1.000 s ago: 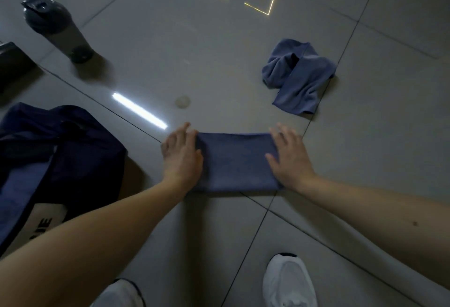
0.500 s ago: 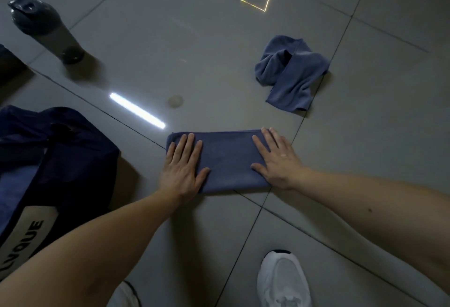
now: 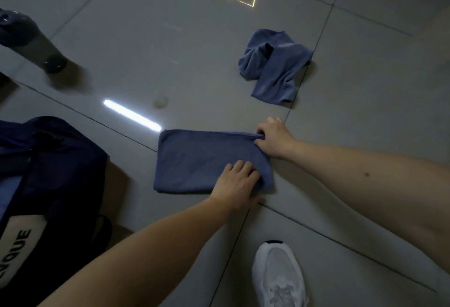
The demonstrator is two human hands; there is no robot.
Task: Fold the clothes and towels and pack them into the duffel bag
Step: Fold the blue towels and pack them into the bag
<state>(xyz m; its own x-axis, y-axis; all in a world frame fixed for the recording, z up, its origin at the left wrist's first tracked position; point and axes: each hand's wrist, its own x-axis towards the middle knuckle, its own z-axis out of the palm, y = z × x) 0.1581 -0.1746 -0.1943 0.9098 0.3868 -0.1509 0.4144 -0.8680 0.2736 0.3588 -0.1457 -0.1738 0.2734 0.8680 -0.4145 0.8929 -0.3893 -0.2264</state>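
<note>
Floor tiles [image 3: 170, 38]: left hand [image 3: 239, 181], right hand [image 3: 275, 140] grip folded towel [image 3: 199, 160] right edge.

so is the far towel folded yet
No, unfolded. The far towel lies bunched in a loose heap on the floor; the left hand and right hand grip the near towel instead.

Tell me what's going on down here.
A person is folding a blue towel on the tiled floor. The right hand pinches its far right corner and the left hand grips its near right edge. A second towel lies crumpled beyond it, and the duffel bag sits to the left.
</note>
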